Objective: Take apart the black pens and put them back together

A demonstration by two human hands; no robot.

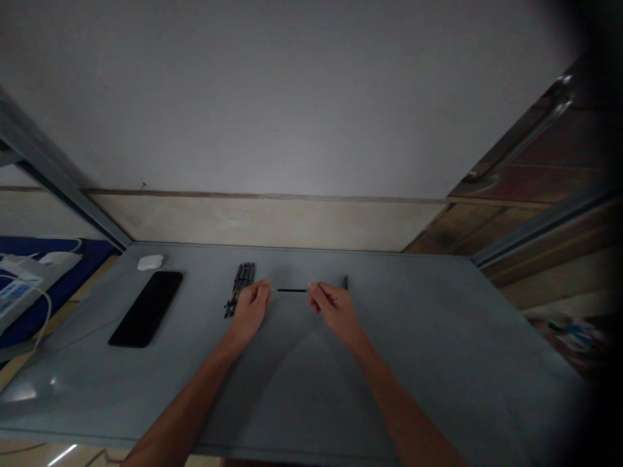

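Note:
A thin black pen refill [292, 290] with a pale, brassy tip spans the space between my hands, nearly level. My right hand [331, 303] pinches its right end between thumb and fingers. The fingertips of my left hand [253, 301] are pinched together right at the tip; whether they grip the tip or some small part is hidden. Beside and partly behind my left hand lies a row of several dark pen parts [242, 279]. Just beyond my right hand, another small dark piece [345, 282] shows, mostly covered by the hand.
All this is on a grey table [302, 389] against a pale wall. To the left lie a black phone [146, 310] and a white earbud case [150, 262]. A white power strip with cables [29, 285] rests on blue cloth past the left edge. Metal posts stand at the back corners.

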